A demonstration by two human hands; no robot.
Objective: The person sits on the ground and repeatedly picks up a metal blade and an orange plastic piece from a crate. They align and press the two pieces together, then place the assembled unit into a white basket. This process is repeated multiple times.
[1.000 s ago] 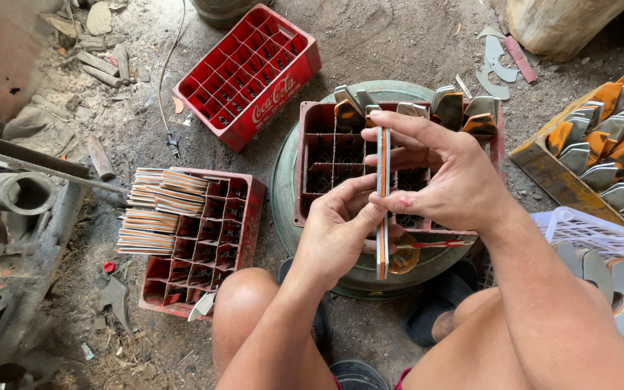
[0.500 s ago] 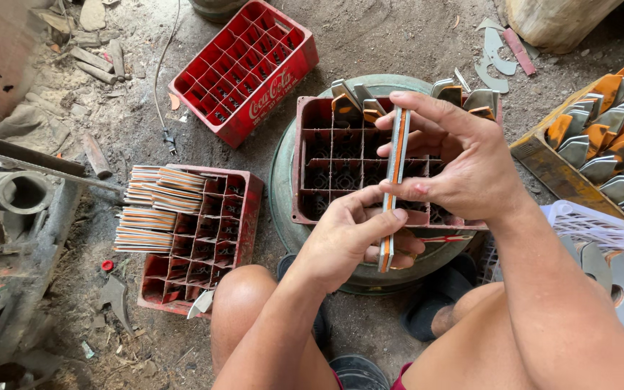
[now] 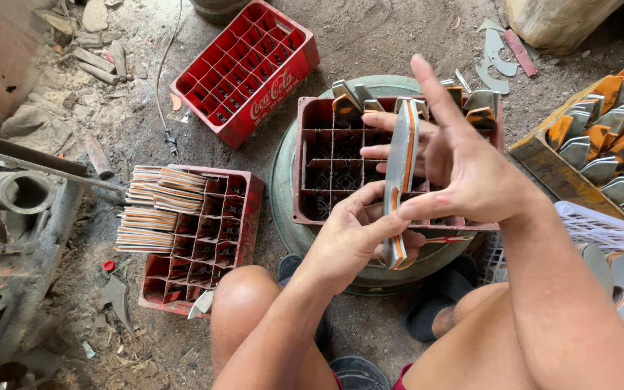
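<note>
Both hands hold one flat grey metal blade piece with an orange stripe (image 3: 399,173), edge-on and upright above a dark red divided crate (image 3: 312,166). My left hand (image 3: 355,235) grips its lower end. My right hand (image 3: 464,162) steadies the upper part with thumb and fingers, the index finger stretched upward. The crate sits on a round green metal drum lid (image 3: 287,188) and has several grey and orange pieces (image 3: 471,101) standing along its far row.
A second red crate (image 3: 204,245) at the left carries stacked striped pieces (image 3: 160,209). An empty red crate (image 3: 247,68) lies beyond. A wooden box of orange-tipped blades (image 3: 608,144) stands at the right, a white basket (image 3: 608,231) near my right arm. Rusty machinery (image 3: 9,217) is at the left.
The piece has turned more upright and risen a little. My right index finger has lifted off and now points upward.
</note>
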